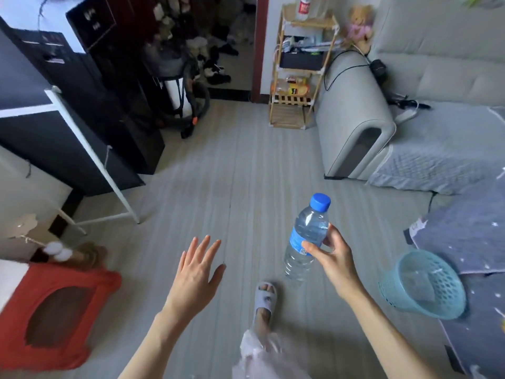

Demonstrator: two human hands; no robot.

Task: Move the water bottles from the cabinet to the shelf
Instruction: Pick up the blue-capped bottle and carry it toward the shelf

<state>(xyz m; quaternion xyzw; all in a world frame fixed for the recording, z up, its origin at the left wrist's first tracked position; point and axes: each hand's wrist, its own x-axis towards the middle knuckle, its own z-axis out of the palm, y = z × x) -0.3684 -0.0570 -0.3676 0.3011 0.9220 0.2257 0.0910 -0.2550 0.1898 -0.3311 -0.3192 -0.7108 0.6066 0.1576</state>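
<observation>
Currently the water bottle (305, 239) rides mid-carry over the floor (232, 173), right hand (328, 258) fingers (310, 248) wrapped around its label; left hand (198, 272) spread wide, empty. Far ahead stands the bamboo shelf (300, 67); next comes walking there and setting it upright.

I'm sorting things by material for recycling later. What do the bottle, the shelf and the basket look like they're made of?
Bottle, held in the right hand: clear thin plastic, since the floor shows through it, with a glossy blue label and an opaque blue plastic cap.
Shelf: pale wood or bamboo, matte, with slatted tiers and pale joints.
Basket: teal moulded plastic, slightly shiny, with a perforated wall.
</observation>
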